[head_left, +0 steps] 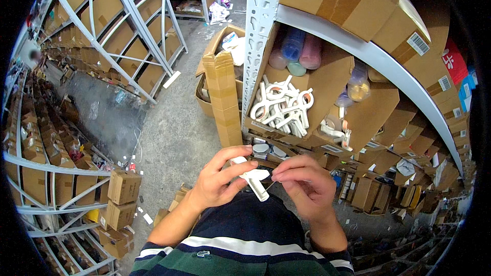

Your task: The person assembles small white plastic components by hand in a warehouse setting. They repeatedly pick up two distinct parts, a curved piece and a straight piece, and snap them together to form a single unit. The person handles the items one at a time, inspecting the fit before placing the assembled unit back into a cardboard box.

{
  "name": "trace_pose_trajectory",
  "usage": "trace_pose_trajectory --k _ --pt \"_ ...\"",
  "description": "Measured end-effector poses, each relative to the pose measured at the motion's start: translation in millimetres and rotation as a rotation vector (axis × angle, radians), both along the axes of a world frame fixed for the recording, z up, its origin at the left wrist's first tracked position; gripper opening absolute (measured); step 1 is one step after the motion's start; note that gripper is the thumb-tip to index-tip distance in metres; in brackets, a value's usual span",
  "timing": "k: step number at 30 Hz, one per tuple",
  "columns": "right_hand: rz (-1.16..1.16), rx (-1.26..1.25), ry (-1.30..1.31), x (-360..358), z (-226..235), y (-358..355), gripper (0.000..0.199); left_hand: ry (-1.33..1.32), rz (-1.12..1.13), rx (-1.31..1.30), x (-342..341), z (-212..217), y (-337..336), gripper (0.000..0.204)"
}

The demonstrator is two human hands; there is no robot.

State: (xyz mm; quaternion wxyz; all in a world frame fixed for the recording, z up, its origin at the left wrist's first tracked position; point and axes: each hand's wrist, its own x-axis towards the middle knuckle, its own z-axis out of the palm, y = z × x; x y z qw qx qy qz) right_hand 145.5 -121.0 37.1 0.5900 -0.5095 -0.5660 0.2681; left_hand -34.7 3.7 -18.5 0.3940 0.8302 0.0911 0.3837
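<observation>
Hands meet at chest height in front of us: left hand [217, 176] pinches the upper end of a white plastic clip [254, 178] with curled fingers, right hand [307, 184] closes thumb and forefinger on its other side, so both grip it. Behind sits an open carton [327, 84] on the shelf, full of more white clips [284, 107]. Clip looks possibly part-open, hard to tell. We judge it could snap shut on a fingertip or slip to the concrete floor [174, 138] if either pinch loosens.
</observation>
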Motion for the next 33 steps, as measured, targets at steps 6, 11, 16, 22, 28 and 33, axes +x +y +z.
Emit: trace_pose_trajectory --k 6,11,16,22,28,33 --pt "0.052 -0.099 -0.106 0.7 1.7 -1.9 0.016 -0.008 0.009 0.057 1.4 -0.4 0.0 0.044" --pt "-0.009 -0.134 0.332 -8.9 -11.8 2.1 0.016 0.083 0.043 -0.005 3.4 7.1 -5.3 0.041" --pt "-0.005 -0.092 0.345 -2.4 -32.6 8.9 0.017 0.093 0.055 -0.064 9.2 5.3 -10.9 0.037" --pt "0.046 -0.018 0.379 -1.0 -45.2 12.9 0.023 0.119 0.045 -0.167 13.7 -1.3 -14.5 0.036" --pt "0.001 0.01 0.386 -7.2 -48.2 16.6 0.028 0.126 0.038 -0.191 15.2 -5.0 -18.1 0.036" --pt "0.035 -0.106 0.435 -6.3 -52.9 17.1 0.03 0.131 0.032 -0.22 15.4 -4.5 -19.6 0.036"
